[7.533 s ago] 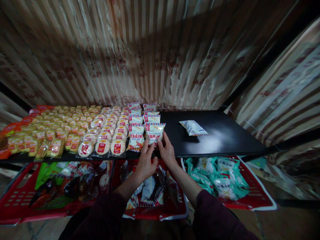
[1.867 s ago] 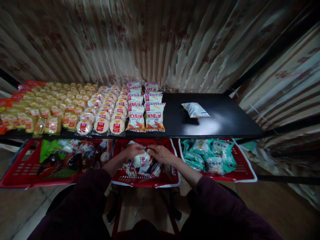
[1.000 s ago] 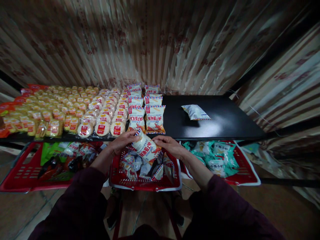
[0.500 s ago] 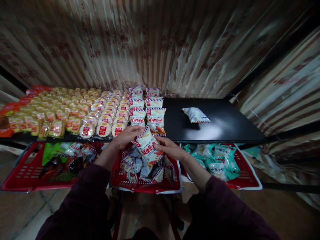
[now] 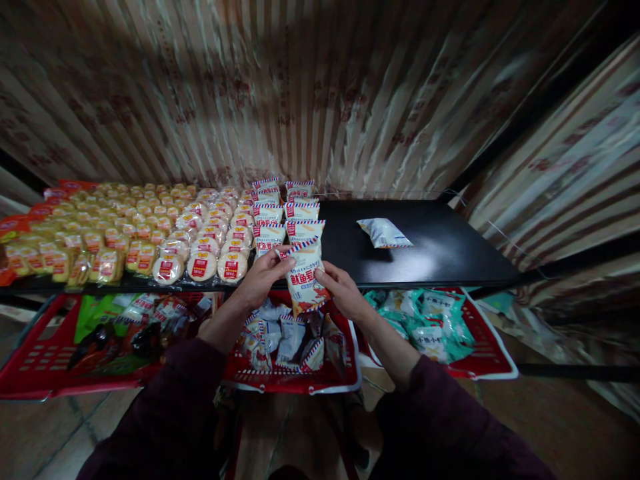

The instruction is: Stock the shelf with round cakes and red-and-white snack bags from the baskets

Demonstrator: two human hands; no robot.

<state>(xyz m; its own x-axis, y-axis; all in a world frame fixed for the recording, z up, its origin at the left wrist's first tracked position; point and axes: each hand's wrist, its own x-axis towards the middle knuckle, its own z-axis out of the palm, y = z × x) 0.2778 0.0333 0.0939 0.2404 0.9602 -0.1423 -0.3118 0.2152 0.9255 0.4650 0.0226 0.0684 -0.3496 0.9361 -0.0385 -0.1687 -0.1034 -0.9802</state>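
Note:
A white snack bag with red lettering and a striped top edge is held upright between my hands. My left hand grips its upper left side, and my right hand is closed on its right side. Just behind it, matching snack bags stand in two columns on the black shelf. Below my hands, the middle red basket holds more bags of this kind, lying jumbled. One snack bag lies apart on the right part of the shelf.
Round white packaged crackers and yellow packaged cakes fill the shelf's left side. The left red basket holds green and dark packets; the right red basket holds teal packets. Striped sheeting hangs behind.
Both hands have raised the snack bag from over the middle basket to the shelf's front edge. The bag, tilted before, is now nearly straight. The view has shifted slightly.

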